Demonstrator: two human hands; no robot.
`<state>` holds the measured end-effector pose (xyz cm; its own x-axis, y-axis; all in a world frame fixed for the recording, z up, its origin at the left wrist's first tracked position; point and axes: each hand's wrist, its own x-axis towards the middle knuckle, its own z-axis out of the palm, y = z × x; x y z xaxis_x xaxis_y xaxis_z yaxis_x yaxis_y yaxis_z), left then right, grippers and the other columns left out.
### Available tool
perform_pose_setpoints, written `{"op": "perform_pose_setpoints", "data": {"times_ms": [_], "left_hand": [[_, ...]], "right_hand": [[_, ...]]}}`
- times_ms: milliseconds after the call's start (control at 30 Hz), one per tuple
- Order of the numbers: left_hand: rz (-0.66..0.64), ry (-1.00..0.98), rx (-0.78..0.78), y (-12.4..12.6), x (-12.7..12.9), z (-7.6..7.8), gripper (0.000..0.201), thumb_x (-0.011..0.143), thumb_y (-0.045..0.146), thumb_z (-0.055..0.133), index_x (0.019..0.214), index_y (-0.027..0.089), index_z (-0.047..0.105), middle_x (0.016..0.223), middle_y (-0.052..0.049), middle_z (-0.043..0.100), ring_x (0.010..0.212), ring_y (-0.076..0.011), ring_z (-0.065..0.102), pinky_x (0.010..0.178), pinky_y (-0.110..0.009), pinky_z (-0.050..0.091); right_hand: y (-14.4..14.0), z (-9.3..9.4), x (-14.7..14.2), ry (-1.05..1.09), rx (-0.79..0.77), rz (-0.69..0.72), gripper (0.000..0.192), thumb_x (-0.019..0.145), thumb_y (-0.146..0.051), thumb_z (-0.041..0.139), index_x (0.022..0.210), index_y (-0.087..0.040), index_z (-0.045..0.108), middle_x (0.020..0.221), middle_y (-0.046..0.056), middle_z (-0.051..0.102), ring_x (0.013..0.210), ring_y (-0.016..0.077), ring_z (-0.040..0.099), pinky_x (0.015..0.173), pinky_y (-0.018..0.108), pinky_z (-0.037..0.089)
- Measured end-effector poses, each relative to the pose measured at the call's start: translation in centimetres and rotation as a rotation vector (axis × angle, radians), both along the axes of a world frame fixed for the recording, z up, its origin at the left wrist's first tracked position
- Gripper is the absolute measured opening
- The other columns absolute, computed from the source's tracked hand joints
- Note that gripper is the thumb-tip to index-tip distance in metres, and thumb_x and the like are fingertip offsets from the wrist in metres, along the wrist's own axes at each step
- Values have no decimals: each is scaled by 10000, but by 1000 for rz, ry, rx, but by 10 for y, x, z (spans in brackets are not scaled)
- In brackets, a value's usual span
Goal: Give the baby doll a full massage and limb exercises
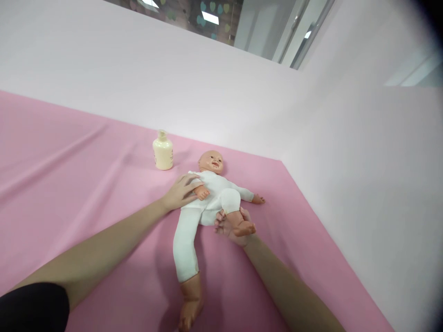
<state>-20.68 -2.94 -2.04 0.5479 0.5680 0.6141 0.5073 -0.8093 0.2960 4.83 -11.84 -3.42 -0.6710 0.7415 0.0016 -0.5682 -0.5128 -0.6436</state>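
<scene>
Pink sheet (86,184) covers the whole surface, white wall (346,161) behind and along the right side. The doll (207,196) lies on its back mid-sheet, head toward the wall, in a white suit. One leg lies straight toward you; the other is bent up at the knee.

Your left hand (180,191) lies flat on the doll's chest beside its arm, fingers loose and spread, pressing rather than gripping. Your right hand (230,226) cups under the raised foot, fingers curled around the ankle.

Looks like a leg-bending step, torso pinned. Next move calls for a steady chest hold and a gentle, guided leg.

Cream lotion bottle (163,150) stands upright near the doll's head, apart from it.
</scene>
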Motion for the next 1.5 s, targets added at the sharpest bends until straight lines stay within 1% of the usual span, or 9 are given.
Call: {"op": "perform_pose_setpoints", "data": {"times_ms": [433, 600, 733, 867, 1033, 1100, 1200, 1300, 1500], "left_hand": [[-17, 9, -7, -1, 1, 4, 401, 856, 384, 515, 1231, 251, 560, 1263, -119, 506, 1191, -281, 439, 1031, -465, 328], [-1, -68, -61, -1, 2, 1, 412, 851, 398, 517, 1232, 247, 556, 1274, -113, 504, 1197, -283, 436, 1046, -469, 317], [80, -250, -124, 1, 2, -2, 396, 881, 416, 481, 1221, 220, 535, 1244, -110, 518, 1175, -259, 457, 1048, -443, 332], [93, -596, -197, 11, 2, -6, 359, 917, 465, 409, 1096, 187, 550, 1115, -104, 578, 1096, -227, 516, 1037, -430, 368], [283, -1003, -418, 26, -6, -13, 473, 917, 540, 388, 1291, 252, 423, 1367, -91, 462, 1276, -226, 429, 1073, -418, 348], [352, -1103, -515, 34, -12, -19, 488, 902, 576, 384, 1282, 274, 427, 1347, -86, 492, 1235, -241, 485, 1009, -420, 418], [391, -1182, -575, 48, -21, -32, 496, 874, 612, 394, 1253, 296, 443, 1260, -76, 566, 1134, -244, 573, 879, -393, 507], [397, -1223, -584, 55, -24, -39, 502, 866, 581, 429, 1257, 267, 450, 1264, -83, 569, 1136, -229, 574, 884, -376, 511], [353, -1239, -634, 47, -17, -27, 406, 836, 511, 532, 1118, 219, 548, 1143, -91, 635, 1077, -259, 603, 894, -404, 507]], "right_hand": [[1, -2, 0, -23, -11, -27, 589, 723, -716, 446, 826, -154, 589, 837, 42, 541, 804, 192, 569, 784, 392, 486], [0, -1, 0, -50, -20, -8, 605, 699, -741, 471, 814, -158, 584, 821, 40, 536, 803, 190, 576, 796, 391, 498], [-3, -1, 0, -15, 64, 74, 572, 673, -670, 590, 889, -141, 596, 866, 51, 558, 835, 204, 603, 817, 388, 500], [-8, -3, -1, 32, 107, 241, 550, 634, -573, 685, 942, -127, 594, 912, 65, 593, 875, 229, 624, 834, 414, 489], [-11, -4, 0, -91, 185, 482, 570, 526, -486, 796, 934, -130, 615, 927, 100, 657, 901, 268, 637, 825, 431, 484], [-11, -2, 2, -215, 247, 570, 546, 518, -409, 830, 946, -143, 621, 943, 105, 682, 946, 278, 636, 847, 427, 478], [-9, 1, 5, -401, 340, 613, 512, 529, -319, 849, 960, -155, 627, 961, 85, 701, 995, 258, 629, 889, 398, 466], [-7, 2, 7, -466, 368, 607, 523, 540, -333, 847, 980, -147, 634, 994, 86, 702, 1034, 250, 619, 916, 388, 456], [-8, 4, 3, -329, 366, 646, 508, 567, -331, 836, 990, -152, 617, 1020, 101, 693, 1096, 267, 594, 934, 407, 448]]}}
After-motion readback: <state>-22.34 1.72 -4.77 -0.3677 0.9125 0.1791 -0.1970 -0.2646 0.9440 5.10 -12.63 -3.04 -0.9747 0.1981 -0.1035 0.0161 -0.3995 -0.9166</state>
